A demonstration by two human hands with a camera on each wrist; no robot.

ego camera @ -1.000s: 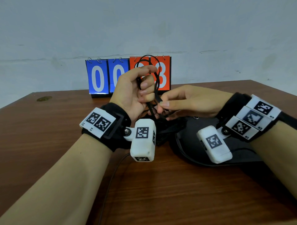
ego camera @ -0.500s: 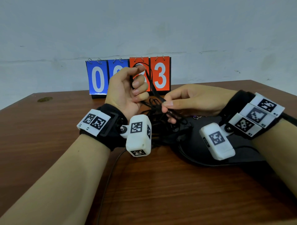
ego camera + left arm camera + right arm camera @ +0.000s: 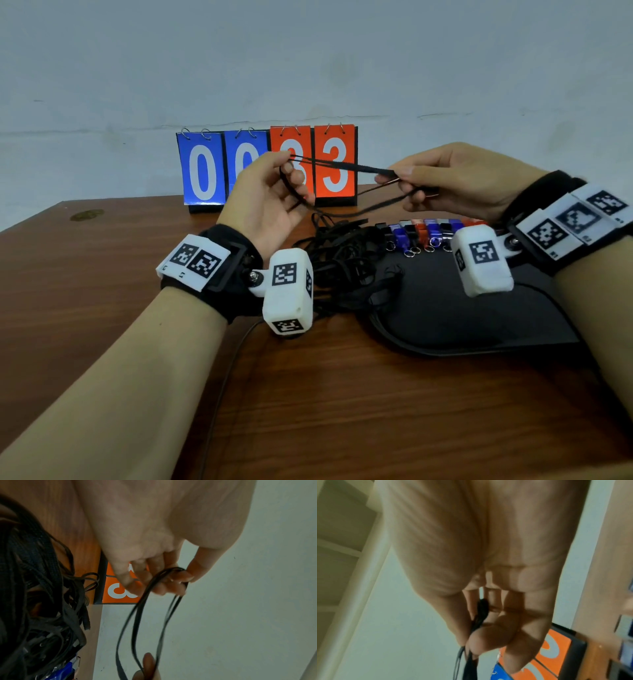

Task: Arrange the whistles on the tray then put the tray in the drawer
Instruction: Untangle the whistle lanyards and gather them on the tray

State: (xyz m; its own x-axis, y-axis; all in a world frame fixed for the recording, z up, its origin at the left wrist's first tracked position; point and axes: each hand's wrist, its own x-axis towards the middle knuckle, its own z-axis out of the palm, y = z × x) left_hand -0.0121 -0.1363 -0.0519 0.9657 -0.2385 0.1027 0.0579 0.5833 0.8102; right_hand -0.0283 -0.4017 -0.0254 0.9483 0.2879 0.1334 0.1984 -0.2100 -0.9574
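Now hands apart: left hand [image 3: 270, 202] and right hand [image 3: 448, 178] each pinch black lanyard [image 3: 342, 167], stretched taut versus bunched half-second ago. Untangling underway. Whistles [image 3: 424, 233] rowed on tray [image 3: 445, 308]; drawer unseen.

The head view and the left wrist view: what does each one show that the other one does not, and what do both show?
Only the head view shows the black tray, the full row of whistles along its far edge, and the right hand pinching the black lanyard. Only the left wrist view shows the lanyard looping round the left hand fingers from below. Both show the left hand holding the lanyard, the tangled cord pile and the orange score cards.
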